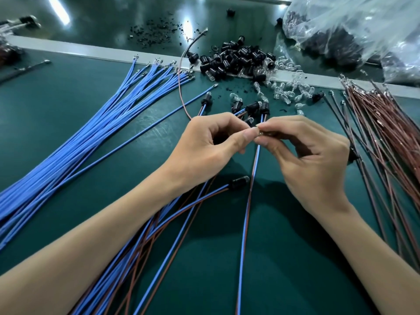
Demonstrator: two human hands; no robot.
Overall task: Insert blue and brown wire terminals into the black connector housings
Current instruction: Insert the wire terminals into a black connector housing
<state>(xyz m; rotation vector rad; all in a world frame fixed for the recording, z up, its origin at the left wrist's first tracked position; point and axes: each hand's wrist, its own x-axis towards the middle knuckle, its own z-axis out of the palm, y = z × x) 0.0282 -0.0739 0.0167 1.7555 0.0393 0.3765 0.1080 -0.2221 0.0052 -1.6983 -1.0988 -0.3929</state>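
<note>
My left hand (211,144) and my right hand (306,155) meet fingertip to fingertip over the middle of the green mat. Between them they pinch a small part that the fingers mostly hide. A paired blue and brown wire (246,208) hangs down from that pinch toward me. A fan of loose blue wires (95,133) lies at the left, a bundle of brown wires (386,133) at the right. A pile of black connector housings (236,61) sits at the back centre. Finished blue-brown assemblies (172,223) with black housings lie under my left forearm.
Several clear glass bulbs (286,92) are scattered right of the housing pile. A clear plastic bag (354,26) of dark parts sits at the back right. A grey strip (113,53) runs across the table's rear, with black debris (156,30) behind it.
</note>
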